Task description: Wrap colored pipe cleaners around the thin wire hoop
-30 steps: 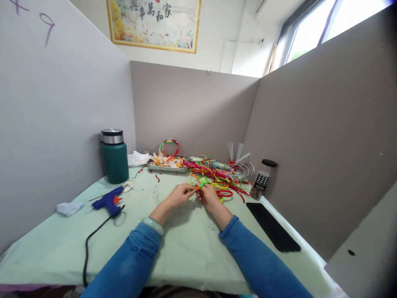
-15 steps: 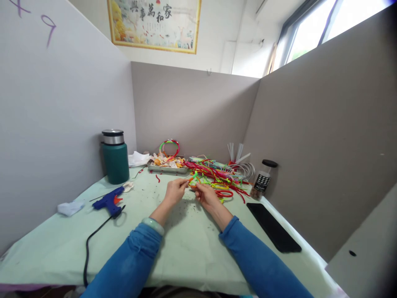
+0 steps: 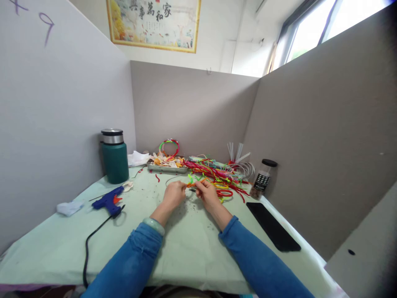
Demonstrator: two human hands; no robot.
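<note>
My left hand and my right hand meet above the pale green table cover, both with fingers pinched. Between them they hold a small twisted piece of orange and green pipe cleaner. A thin grey wire arcs up from my left fingers. Just behind my hands lies a heap of coloured pipe cleaners, mostly red, green and yellow. Both sleeves are blue, and a pale bangle sits on my left wrist.
A blue glue gun with a black cord lies at the left, near a green flask and a crumpled cloth. A metal tray of scraps stands at the back. A black phone and a dark-lidded jar sit right. Partition walls enclose three sides.
My hands shifted slightly away from me and worked the pipe cleaner piece; the grey wire now arcs up by my left hand. Nothing else moved.
</note>
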